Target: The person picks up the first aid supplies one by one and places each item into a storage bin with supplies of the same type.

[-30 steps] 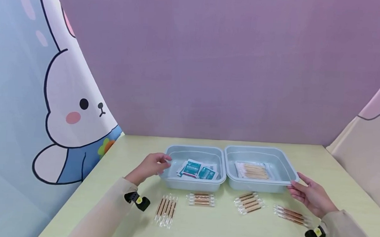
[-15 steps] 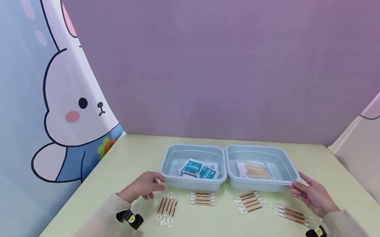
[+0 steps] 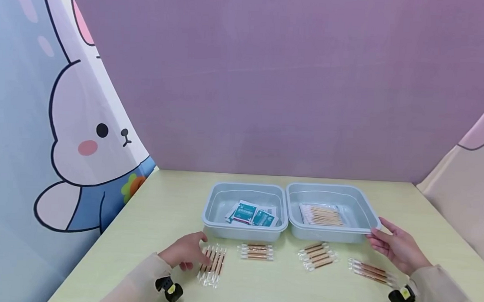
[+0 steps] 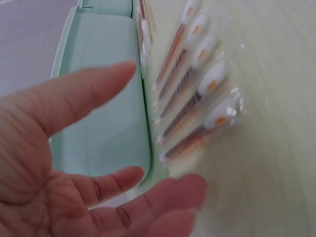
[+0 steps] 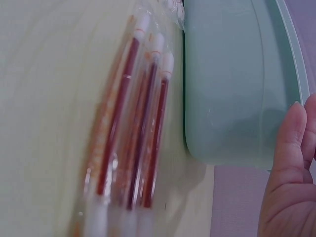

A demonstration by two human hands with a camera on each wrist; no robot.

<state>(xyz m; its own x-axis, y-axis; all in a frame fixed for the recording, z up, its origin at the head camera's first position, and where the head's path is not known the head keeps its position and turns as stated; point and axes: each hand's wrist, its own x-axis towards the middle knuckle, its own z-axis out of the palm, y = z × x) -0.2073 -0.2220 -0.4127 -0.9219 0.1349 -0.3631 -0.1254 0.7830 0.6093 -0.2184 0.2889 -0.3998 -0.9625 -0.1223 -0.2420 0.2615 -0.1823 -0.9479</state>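
My left hand (image 3: 188, 251) reaches over the leftmost pack of iodine swabs (image 3: 216, 267), its fingertips overlapping the pack's left side. In the left wrist view the thumb (image 4: 98, 89) and fingers are spread, with the clear-wrapped, brown-stemmed swabs (image 4: 190, 84) beyond them. At the front right corner of the right light-blue plastic tray (image 3: 327, 236), my right hand (image 3: 400, 248) pinches the rim. Its thumb (image 5: 291, 133) lies against the rim in the right wrist view. Inside that tray is a bag of wooden cotton swabs (image 3: 324, 215).
The left blue tray (image 3: 244, 233) holds several green-and-white sachets (image 3: 245, 212) and stands beside the right one. More iodine swab packs lie in front of the trays: one (image 3: 256, 252) at centre left, one (image 3: 317, 256) at centre right, one (image 3: 370, 271) near my right wrist.
My left hand has left the left tray's rim and come down toward me, over the leftmost swab pack. My right hand stays at the right tray's corner.
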